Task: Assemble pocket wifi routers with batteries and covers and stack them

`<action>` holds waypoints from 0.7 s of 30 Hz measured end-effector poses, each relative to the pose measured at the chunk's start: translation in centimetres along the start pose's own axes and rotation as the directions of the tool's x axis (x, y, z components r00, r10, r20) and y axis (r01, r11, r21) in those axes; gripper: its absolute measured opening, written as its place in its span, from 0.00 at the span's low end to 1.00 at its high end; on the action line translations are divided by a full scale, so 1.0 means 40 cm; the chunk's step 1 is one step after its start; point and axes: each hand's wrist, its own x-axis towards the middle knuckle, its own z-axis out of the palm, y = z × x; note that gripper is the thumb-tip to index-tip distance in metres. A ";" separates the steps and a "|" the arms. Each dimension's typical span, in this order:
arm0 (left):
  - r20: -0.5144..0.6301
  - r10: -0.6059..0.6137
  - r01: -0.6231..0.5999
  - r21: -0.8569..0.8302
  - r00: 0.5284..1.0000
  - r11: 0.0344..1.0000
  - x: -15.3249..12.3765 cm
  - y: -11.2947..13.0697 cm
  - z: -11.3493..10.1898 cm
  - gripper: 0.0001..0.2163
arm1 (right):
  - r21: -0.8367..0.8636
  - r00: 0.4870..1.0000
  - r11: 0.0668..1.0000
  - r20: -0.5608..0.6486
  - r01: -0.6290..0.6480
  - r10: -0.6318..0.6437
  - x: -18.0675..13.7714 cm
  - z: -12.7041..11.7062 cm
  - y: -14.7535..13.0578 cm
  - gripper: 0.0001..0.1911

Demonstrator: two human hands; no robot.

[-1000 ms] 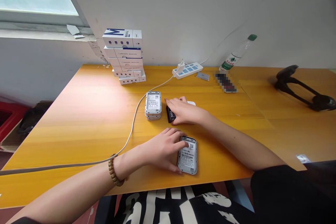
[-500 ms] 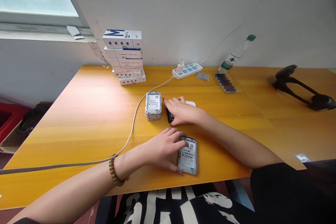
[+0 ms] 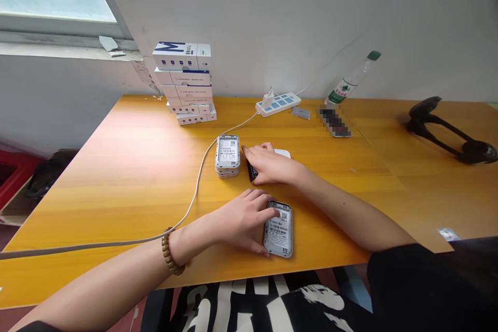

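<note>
My left hand (image 3: 245, 220) is curled round the left side of a white, open-backed portable Wi-Fi device (image 3: 280, 236), which lies flat near the table's front edge. Its index finger rests over the printed label, and the thumb is at the lower left edge. Farther back, my right hand (image 3: 274, 164) grips a flat black battery (image 3: 252, 171) with white print, fingers on its far side and thumb on the near one. Most of the battery is covered by the hand. A white piece (image 3: 283, 153) shows partly behind that hand. Just left stands a stack of similar devices (image 3: 227, 153), labels up.
White boxes (image 3: 190, 96) are piled at the back left. A white cable (image 3: 200, 174) runs from the power strip (image 3: 278, 104) across the table and past my left wrist. Behind are a card (image 3: 301, 113), a blurred-out phone (image 3: 335, 122), a bottle (image 3: 346, 83) and a black stand (image 3: 447, 129).
</note>
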 end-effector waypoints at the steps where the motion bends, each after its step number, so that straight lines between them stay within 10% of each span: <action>1: -0.001 -0.001 0.001 -0.003 1.000 1.000 0.000 0.000 0.000 0.36 | -0.002 1.000 1.000 -0.004 0.006 -0.006 0.000 0.001 0.001 0.30; 13: -0.004 0.007 -0.007 0.000 1.000 1.000 0.001 0.003 -0.004 0.35 | -0.011 1.000 1.000 0.012 -0.024 0.024 0.001 -0.006 -0.005 0.29; 21: 0.004 -0.001 0.001 -0.039 1.000 0.999 -0.001 -0.004 -0.005 0.37 | 0.028 0.999 0.999 0.026 -0.043 0.043 -0.003 -0.001 -0.006 0.53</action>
